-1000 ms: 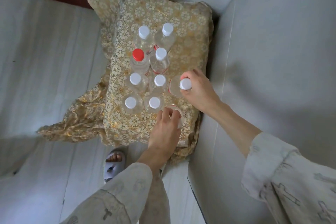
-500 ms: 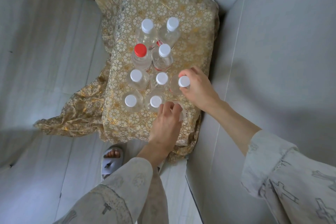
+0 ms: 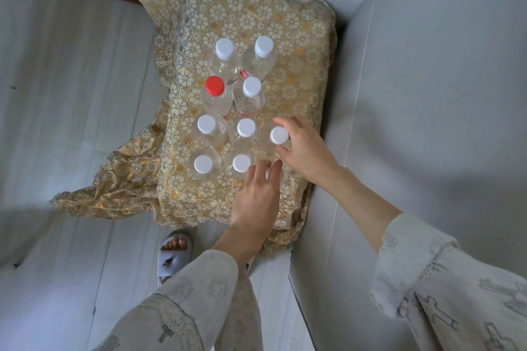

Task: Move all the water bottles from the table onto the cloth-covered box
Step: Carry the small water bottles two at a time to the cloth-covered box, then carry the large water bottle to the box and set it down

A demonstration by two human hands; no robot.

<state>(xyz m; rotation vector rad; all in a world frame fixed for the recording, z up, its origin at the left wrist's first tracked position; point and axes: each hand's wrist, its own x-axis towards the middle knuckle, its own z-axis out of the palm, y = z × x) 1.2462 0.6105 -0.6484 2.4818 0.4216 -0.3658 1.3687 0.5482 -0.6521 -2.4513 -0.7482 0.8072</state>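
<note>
Several clear water bottles stand upright in rows on the gold flower-patterned cloth-covered box. All have white caps except the red-capped bottle. My right hand curls around the white-capped bottle at the right end of the third row, thumb and forefinger on either side of its neck. My left hand rests over the top of another bottle in the nearest row. That bottle is almost wholly hidden under my fingers.
The grey table rises right beside the box, with no bottles on the part I see. Loose cloth spills onto the pale floor at the left. My slippered foot stands just in front of the box.
Both hands have stayed on their bottles, which have settled into place at the right ends of the two nearest rows. My view has shifted slightly.
</note>
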